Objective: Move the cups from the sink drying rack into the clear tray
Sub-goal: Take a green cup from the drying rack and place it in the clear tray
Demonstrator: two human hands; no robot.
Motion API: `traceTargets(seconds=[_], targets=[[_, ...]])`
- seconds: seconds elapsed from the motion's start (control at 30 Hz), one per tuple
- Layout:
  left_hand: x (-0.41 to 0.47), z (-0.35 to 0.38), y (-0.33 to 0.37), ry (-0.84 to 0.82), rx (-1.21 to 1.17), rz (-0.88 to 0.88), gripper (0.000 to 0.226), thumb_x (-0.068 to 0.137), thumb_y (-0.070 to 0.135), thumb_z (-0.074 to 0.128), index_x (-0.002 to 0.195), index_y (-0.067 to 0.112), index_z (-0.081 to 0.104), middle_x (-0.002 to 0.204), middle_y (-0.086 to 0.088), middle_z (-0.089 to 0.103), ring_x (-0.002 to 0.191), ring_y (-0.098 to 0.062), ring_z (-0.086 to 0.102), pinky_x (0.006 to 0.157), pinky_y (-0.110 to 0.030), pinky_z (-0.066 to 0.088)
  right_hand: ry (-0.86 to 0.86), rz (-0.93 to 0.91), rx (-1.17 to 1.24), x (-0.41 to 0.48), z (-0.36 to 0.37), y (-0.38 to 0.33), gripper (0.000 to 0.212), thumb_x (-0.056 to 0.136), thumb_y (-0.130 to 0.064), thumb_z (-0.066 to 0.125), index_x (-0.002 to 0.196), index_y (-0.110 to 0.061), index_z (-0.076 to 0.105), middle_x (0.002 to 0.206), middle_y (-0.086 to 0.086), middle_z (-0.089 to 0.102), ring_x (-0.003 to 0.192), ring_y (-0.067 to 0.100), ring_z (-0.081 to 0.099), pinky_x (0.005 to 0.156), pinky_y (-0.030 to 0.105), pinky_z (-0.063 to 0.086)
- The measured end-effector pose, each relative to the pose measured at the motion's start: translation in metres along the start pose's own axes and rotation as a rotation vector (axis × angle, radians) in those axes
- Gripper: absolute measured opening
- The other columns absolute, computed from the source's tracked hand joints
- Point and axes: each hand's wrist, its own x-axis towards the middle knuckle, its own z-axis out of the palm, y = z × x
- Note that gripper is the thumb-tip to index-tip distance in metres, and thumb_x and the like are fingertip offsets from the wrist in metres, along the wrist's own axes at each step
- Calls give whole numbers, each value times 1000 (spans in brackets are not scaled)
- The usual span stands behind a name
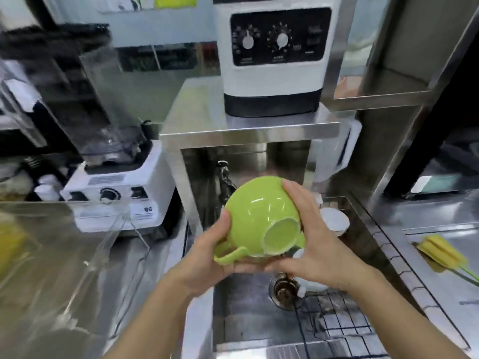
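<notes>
I see the green cup [261, 218] held above the sink [243, 314], near its back edge and in front of the tap [224, 177]. It is turned over and tilted: its base ring faces me and a little to the right, its mouth points away toward the back wall of the sink, so its axis runs from front to back and leans up. The handle sticks out low on the left.

My left hand [210, 257] cups it from the left and from below; the thumb lies on the left side of the body, and the other fingers curl under the handle, closed on the cup. My right hand [313, 244] presses on the right side with its fingers stretched along the body up to the top, and the palm is against the lower right part. So the cup sits between both palms.

A white cup [334, 220] stands on the rack [334, 325] at the back right corner of the sink. The tray [108, 244] lies on the counter to the left.
</notes>
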Motion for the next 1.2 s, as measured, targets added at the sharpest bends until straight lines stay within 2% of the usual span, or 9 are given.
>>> traceTargets(seconds=[0.1,0.27,0.4,0.57,0.7,0.83,0.97,1.07,1.2], targets=[[-39,-22,20,73,76,13,95,37,73,76,111,13,67,117,-24,65,106,-45,61,93,-61,46,96,-137,-47,18,30,-24,114,58,-28,82,134,-58,3,138,-11,17,127,-20,15,100,-2,18],[-108,-39,58,295,300,168,65,53,63,65,100,19,70,103,-15,71,94,-31,68,84,-43,57,242,-231,47,40,85,-64,102,60,-52,75,136,-52,7,131,-12,28,127,1,33,102,14,33],[-144,-50,60,663,607,691,39,78,47,57,113,31,55,109,8,63,90,-2,62,72,-24,53,305,-276,104,58,129,-97,103,58,-46,76,136,-52,9,139,-31,19,128,0,31,104,16,33],[-179,-96,61,774,1159,1212,35,93,32,45,120,12,55,126,3,52,118,0,48,99,-17,37,335,-314,131,80,179,-131,99,62,-55,72,137,-46,7,139,-36,18,126,-9,31,102,10,31],[-197,-133,83,864,1373,1133,52,87,45,50,114,2,61,116,-5,62,111,-16,51,101,-22,33,257,-207,84,95,206,-150,106,53,-64,72,138,-41,12,134,-43,21,119,-14,36,97,6,32],[-200,-165,105,875,1334,962,63,79,55,55,116,5,63,108,-6,55,102,-17,46,95,-16,31,278,-144,-139,116,226,-168,116,48,-66,68,141,-17,20,118,-33,31,101,8,40,90,33,37],[-188,-189,122,840,1365,815,74,69,61,56,119,8,60,100,1,40,96,-13,41,87,-15,31,252,0,-227,134,236,-180,123,44,-66,77,141,-10,27,96,-35,29,79,-16,29,90,43,41],[-175,-202,125,832,1375,679,72,66,67,50,115,15,61,94,0,51,92,-17,51,81,-26,41,175,91,-313,142,240,-174,119,42,-79,52,141,-19,24,100,-31,42,94,-43,11,96,38,35],[-159,-216,114,849,1198,582,62,63,64,52,106,20,63,97,3,62,93,-17,58,84,-35,46,80,166,-448,149,253,-152,109,46,-87,43,135,-27,22,99,-5,69,104,10,58,103,40,23]])
